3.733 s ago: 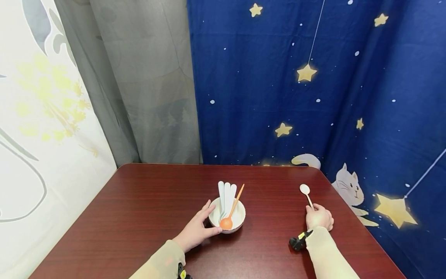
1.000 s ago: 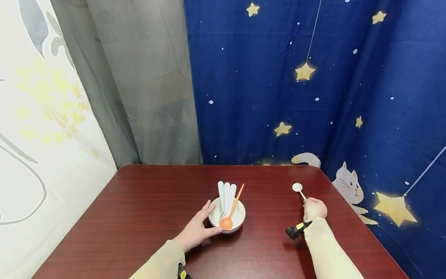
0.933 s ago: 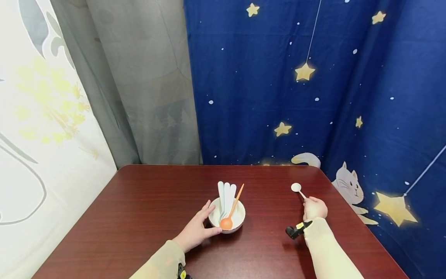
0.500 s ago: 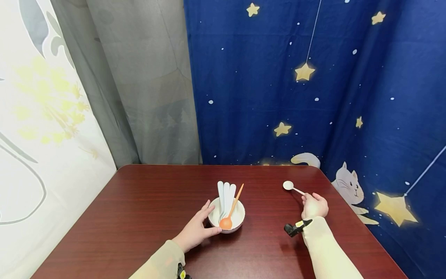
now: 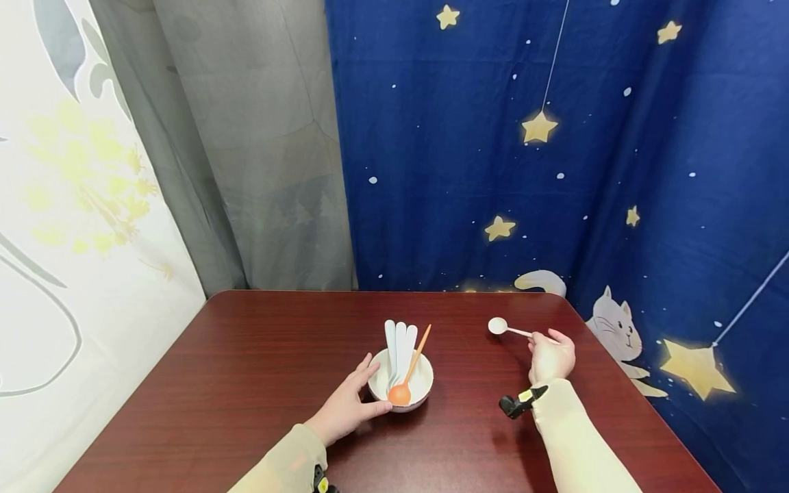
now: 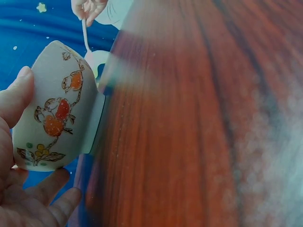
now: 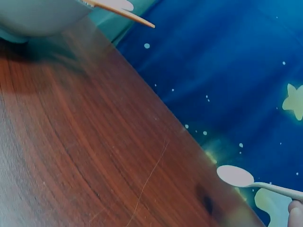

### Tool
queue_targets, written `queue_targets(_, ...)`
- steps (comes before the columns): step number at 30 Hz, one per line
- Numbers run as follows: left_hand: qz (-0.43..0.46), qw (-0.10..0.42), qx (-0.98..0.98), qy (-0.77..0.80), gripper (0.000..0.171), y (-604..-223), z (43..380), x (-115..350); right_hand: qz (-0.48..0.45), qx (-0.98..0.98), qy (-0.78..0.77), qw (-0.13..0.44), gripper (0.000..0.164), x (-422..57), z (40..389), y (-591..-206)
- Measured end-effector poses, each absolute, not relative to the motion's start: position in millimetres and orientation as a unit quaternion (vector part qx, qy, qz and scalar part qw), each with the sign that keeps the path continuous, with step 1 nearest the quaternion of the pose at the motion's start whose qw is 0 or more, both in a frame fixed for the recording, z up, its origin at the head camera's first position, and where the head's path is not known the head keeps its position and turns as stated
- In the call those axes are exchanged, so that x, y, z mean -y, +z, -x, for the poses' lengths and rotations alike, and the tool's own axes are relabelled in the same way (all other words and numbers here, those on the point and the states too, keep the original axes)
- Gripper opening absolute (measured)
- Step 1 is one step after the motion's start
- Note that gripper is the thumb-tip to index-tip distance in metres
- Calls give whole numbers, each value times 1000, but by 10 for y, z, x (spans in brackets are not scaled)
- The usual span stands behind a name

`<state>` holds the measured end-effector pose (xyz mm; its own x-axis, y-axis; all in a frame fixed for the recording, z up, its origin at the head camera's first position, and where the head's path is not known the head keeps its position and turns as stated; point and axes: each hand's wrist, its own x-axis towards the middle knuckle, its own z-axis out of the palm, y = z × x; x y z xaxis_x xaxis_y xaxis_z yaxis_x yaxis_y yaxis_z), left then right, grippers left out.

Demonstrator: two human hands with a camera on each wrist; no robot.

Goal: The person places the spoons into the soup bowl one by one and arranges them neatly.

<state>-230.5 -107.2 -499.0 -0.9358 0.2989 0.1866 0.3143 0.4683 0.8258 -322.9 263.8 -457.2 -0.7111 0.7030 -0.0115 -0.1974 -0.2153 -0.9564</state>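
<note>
A white bowl (image 5: 425, 380) with a painted orange fruit-and-branch pattern on its outside stands on the table. Several white-handled utensils (image 5: 401, 342) and an orange spoon (image 5: 400, 394) lean in it. My left hand (image 5: 348, 405) rests against the bowl's left side, thumb and fingers spread along it; in the left wrist view the thumb (image 6: 19, 97) touches the wall. To the right, my right hand (image 5: 551, 357) pinches a white spoon (image 5: 498, 326) by its handle end, above the table. The spoon's bowl points left. In the right wrist view only a fingertip (image 7: 296, 213) shows at the handle.
The dark red wooden table (image 5: 246, 370) has rounded far corners. Behind it hang a grey curtain (image 5: 277, 171) and a blue curtain (image 5: 431, 171) with stars. A black wrist camera (image 5: 516, 405) sits on the right wrist.
My right hand has lifted the white spoon off the table and shifted slightly left and away. The spoon has swung round so its bowl points left. My left hand and the bowl have stayed put.
</note>
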Motion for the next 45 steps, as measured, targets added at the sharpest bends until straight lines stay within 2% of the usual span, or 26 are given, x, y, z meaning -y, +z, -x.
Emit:
queue_targets(7, 179, 7, 855, -486, 90, -4989, 2306, 1077, 212, 525, 775, 281, 35, -2576, 3213, -4510)
queue_targets(17, 179, 5, 854, -489, 90, -4989, 2314, 1085, 210, 537, 776, 256, 21, -2529, 3171, -4477)
queue_targets(36, 179, 2, 857, -483, 90, -4983, 2339, 1099, 128, 579, 784, 181, 17, -2234, 3186, -4242)
queue_targets(45, 181, -1, 854, -488, 90, -4991, 2346, 1106, 94, 585, 791, 152, 21, -2015, 3156, -4163)
